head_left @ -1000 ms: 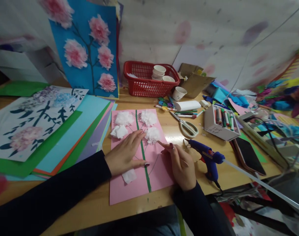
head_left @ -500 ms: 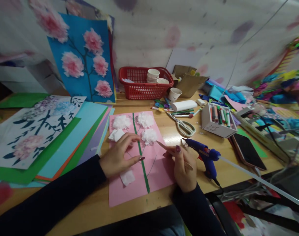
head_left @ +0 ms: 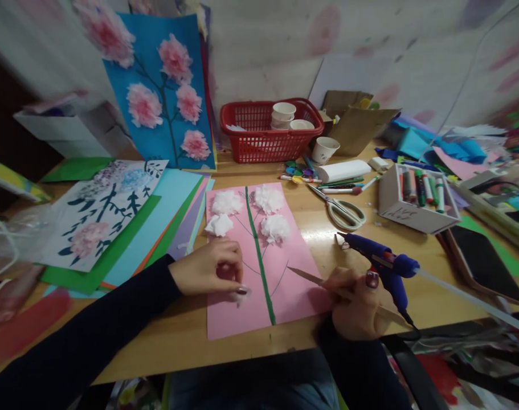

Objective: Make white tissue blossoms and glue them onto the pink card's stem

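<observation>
Pink paper (head_left: 225, 322) lies on the table, with a green stem (head_left: 263, 273) down its middle and thin drawn branch lines. Several white tissue flowers (head_left: 276, 229) sit on its upper half. My left hand (head_left: 210, 267) is over the paper's left side, fingers curled and closed on a white tissue piece (head_left: 241, 298), mostly hidden. My right hand (head_left: 362, 304) grips a thin pointed wooden stick (head_left: 305, 276), its tip above the right-hand branch line. Just beyond that hand lies a blue glue gun (head_left: 370, 253) with a long clear glue stick in it.
Scissors (head_left: 344, 213), a marker box (head_left: 417, 205) and a phone (head_left: 483, 256) lie to the right. A red basket (head_left: 272, 145) with paper cups stands at the back. Coloured sheets (head_left: 126, 250) are stacked left, below a blue flower picture (head_left: 165, 114).
My left hand has closed, and the tissue square that lay on the lower left of the paper is now at its fingertips. My right hand has drawn back and right with the stick.
</observation>
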Demonstrator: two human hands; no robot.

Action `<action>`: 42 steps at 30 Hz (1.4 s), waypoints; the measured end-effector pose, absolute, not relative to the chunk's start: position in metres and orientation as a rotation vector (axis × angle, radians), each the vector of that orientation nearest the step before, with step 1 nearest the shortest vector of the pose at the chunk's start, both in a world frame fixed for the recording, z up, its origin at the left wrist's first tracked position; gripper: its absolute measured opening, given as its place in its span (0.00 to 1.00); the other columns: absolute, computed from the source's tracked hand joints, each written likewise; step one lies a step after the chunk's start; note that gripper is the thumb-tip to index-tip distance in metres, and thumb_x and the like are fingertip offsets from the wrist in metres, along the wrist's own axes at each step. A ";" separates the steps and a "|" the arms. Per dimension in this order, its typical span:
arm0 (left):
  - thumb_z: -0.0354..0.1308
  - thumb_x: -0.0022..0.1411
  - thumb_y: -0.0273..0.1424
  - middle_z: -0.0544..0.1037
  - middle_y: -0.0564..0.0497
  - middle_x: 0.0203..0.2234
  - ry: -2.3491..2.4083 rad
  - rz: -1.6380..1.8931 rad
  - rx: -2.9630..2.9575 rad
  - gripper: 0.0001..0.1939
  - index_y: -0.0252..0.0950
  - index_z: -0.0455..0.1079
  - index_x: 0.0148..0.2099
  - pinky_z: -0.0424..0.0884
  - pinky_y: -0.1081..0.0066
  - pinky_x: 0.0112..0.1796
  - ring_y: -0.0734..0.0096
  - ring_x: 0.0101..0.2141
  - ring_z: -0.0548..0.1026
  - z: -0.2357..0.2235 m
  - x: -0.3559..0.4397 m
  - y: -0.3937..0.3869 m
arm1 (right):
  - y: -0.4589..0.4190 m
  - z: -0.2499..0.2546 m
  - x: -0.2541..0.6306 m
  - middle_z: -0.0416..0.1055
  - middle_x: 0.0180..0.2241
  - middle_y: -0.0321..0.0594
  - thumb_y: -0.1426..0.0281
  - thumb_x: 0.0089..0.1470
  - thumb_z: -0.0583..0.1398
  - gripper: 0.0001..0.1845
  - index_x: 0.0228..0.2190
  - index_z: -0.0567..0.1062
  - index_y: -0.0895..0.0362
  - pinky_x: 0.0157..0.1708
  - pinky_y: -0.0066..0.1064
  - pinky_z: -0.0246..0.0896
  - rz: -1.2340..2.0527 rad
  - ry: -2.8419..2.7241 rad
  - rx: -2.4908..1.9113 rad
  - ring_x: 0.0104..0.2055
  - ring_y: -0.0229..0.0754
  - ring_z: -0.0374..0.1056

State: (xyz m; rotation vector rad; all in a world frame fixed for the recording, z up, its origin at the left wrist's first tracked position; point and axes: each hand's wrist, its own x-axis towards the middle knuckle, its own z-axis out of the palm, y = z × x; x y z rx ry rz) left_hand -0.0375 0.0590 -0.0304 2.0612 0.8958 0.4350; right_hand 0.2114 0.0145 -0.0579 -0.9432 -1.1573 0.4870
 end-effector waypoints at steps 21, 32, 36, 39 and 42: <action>0.66 0.51 0.29 0.68 0.56 0.27 0.943 0.913 1.196 0.13 0.34 0.67 0.37 0.64 0.75 0.31 0.77 0.29 0.66 -0.035 -0.002 0.024 | -0.026 -0.046 0.166 0.74 0.37 0.39 0.70 0.59 0.60 0.14 0.25 0.61 0.53 0.37 0.27 0.66 1.042 -1.413 -1.141 0.38 0.38 0.71; 0.65 0.52 0.33 0.71 0.54 0.26 0.997 0.784 1.329 0.11 0.33 0.67 0.29 0.67 0.74 0.26 0.77 0.24 0.70 -0.037 -0.010 0.031 | -0.022 -0.051 0.160 0.73 0.34 0.39 0.71 0.58 0.61 0.14 0.25 0.61 0.53 0.38 0.29 0.65 1.030 -1.206 -1.142 0.38 0.39 0.70; 0.66 0.50 0.32 0.71 0.54 0.27 1.004 0.816 1.298 0.12 0.33 0.66 0.27 0.69 0.73 0.26 0.76 0.24 0.72 -0.037 -0.010 0.031 | -0.024 -0.049 0.159 0.70 0.33 0.36 0.74 0.57 0.61 0.14 0.24 0.62 0.53 0.39 0.27 0.63 0.795 -1.256 -1.152 0.38 0.37 0.68; 0.66 0.50 0.32 0.71 0.52 0.30 0.989 0.812 1.293 0.12 0.33 0.66 0.26 0.69 0.75 0.23 0.77 0.23 0.72 -0.036 -0.009 0.029 | -0.025 -0.048 0.159 0.70 0.34 0.35 0.75 0.57 0.60 0.12 0.26 0.63 0.53 0.39 0.27 0.63 0.804 -1.361 -1.121 0.38 0.36 0.68; 0.66 0.50 0.29 0.72 0.50 0.31 0.991 0.845 1.415 0.11 0.33 0.67 0.24 0.68 0.76 0.25 0.76 0.26 0.71 -0.034 -0.008 0.028 | -0.025 -0.048 0.161 0.72 0.35 0.37 0.73 0.58 0.60 0.10 0.27 0.64 0.53 0.40 0.29 0.63 0.919 -1.426 -1.106 0.39 0.38 0.69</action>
